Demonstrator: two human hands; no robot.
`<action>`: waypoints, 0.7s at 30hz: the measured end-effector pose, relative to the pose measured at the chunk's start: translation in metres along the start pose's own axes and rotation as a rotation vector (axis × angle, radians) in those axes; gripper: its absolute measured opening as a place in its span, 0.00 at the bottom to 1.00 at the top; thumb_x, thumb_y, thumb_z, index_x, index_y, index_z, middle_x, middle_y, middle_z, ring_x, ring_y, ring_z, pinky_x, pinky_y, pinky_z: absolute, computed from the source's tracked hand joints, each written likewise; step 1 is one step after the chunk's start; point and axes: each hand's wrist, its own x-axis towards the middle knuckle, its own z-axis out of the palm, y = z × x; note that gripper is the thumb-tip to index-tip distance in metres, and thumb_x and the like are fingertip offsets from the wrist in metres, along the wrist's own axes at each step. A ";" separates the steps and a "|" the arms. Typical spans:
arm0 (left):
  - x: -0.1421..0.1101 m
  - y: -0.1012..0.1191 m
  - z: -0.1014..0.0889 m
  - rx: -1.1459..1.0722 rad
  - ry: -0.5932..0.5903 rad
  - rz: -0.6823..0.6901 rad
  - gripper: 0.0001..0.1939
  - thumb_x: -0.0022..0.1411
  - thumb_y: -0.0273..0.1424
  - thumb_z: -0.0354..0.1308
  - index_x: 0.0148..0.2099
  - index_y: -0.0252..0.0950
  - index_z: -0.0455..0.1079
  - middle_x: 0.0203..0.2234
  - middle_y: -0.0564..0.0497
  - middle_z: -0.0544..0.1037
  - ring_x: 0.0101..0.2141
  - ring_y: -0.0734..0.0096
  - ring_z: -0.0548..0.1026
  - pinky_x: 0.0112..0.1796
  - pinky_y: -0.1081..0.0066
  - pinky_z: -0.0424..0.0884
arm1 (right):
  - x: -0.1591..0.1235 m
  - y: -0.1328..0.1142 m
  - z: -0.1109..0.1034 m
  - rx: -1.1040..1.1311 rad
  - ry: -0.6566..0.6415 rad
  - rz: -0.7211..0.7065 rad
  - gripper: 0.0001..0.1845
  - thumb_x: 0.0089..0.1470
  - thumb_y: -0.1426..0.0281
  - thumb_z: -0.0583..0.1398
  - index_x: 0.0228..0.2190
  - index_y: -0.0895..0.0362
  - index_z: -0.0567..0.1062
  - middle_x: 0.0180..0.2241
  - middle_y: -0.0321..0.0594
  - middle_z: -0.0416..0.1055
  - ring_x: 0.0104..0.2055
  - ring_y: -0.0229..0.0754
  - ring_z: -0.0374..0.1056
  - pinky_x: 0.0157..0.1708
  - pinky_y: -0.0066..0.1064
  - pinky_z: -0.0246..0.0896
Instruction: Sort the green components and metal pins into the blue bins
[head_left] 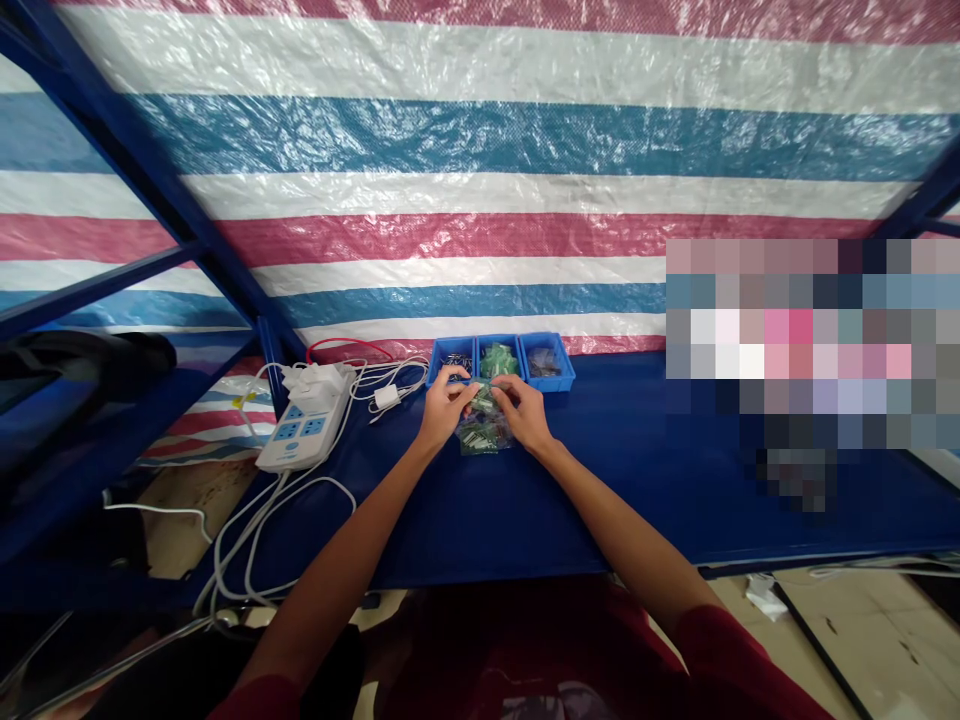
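Observation:
My left hand (445,408) and my right hand (524,412) meet over the blue table, thumbs and fingertips pinched together. Between them is a small green-tinted plastic bag (485,402), gripped at its upper edge from both sides. Just below, more small clear bags (484,436) with small, pale, elongated parts inside lie on the tabletop. Right behind my hands stand three blue bins in a row. Metallic pieces fill the left bin (454,361), green-tinted bags the middle bin (498,358), and dark pieces in clear plastic the right bin (544,364). My fingers partly cover the bins' fronts.
A white power strip (304,435) with plugged-in adapters sits at the left, with looping white cables (259,545) and a small white charger (386,397). A blue metal frame (172,210) and striped plastic sheeting (465,235) border the blue table (600,470). A blurred-out area covers the right.

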 end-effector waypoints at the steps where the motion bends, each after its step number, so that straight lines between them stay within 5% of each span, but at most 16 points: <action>1: 0.001 0.000 0.001 0.002 0.021 0.021 0.14 0.56 0.41 0.61 0.38 0.37 0.64 0.15 0.60 0.68 0.15 0.78 0.66 0.21 0.76 0.63 | 0.000 0.000 0.000 0.002 0.037 0.001 0.15 0.59 0.60 0.52 0.40 0.56 0.72 0.31 0.39 0.73 0.28 0.38 0.67 0.33 0.30 0.64; 5: 0.012 0.003 0.001 0.063 0.153 0.129 0.12 0.58 0.41 0.58 0.36 0.37 0.67 0.19 0.57 0.70 0.20 0.74 0.70 0.27 0.74 0.67 | 0.003 0.005 -0.003 -0.017 0.218 0.059 0.18 0.61 0.62 0.49 0.46 0.57 0.70 0.39 0.44 0.73 0.31 0.39 0.67 0.33 0.30 0.64; 11: 0.063 0.003 0.018 0.346 0.181 0.184 0.08 0.61 0.36 0.56 0.39 0.37 0.70 0.18 0.57 0.70 0.23 0.72 0.69 0.30 0.74 0.64 | 0.004 0.013 -0.003 -0.044 0.225 0.063 0.16 0.60 0.64 0.50 0.45 0.57 0.70 0.37 0.43 0.72 0.29 0.38 0.65 0.32 0.30 0.63; 14: 0.088 -0.007 0.033 0.474 0.156 0.125 0.05 0.60 0.30 0.57 0.39 0.36 0.72 0.20 0.54 0.73 0.25 0.70 0.71 0.31 0.72 0.65 | 0.004 0.013 -0.002 -0.069 0.203 0.061 0.15 0.59 0.65 0.50 0.45 0.57 0.69 0.37 0.43 0.72 0.30 0.38 0.65 0.33 0.30 0.63; 18: 0.105 -0.018 0.046 0.881 0.067 0.135 0.03 0.57 0.26 0.60 0.31 0.35 0.74 0.33 0.43 0.78 0.43 0.56 0.72 0.43 0.63 0.65 | 0.004 0.013 -0.002 -0.083 0.173 0.057 0.15 0.59 0.67 0.50 0.45 0.57 0.69 0.37 0.43 0.71 0.30 0.38 0.65 0.32 0.29 0.62; 21: 0.110 -0.019 0.047 1.091 -0.125 0.158 0.06 0.58 0.24 0.58 0.30 0.34 0.75 0.38 0.39 0.78 0.46 0.53 0.71 0.44 0.61 0.64 | 0.004 0.014 -0.002 -0.079 0.166 0.041 0.15 0.58 0.68 0.50 0.44 0.58 0.70 0.37 0.43 0.71 0.30 0.38 0.66 0.33 0.29 0.63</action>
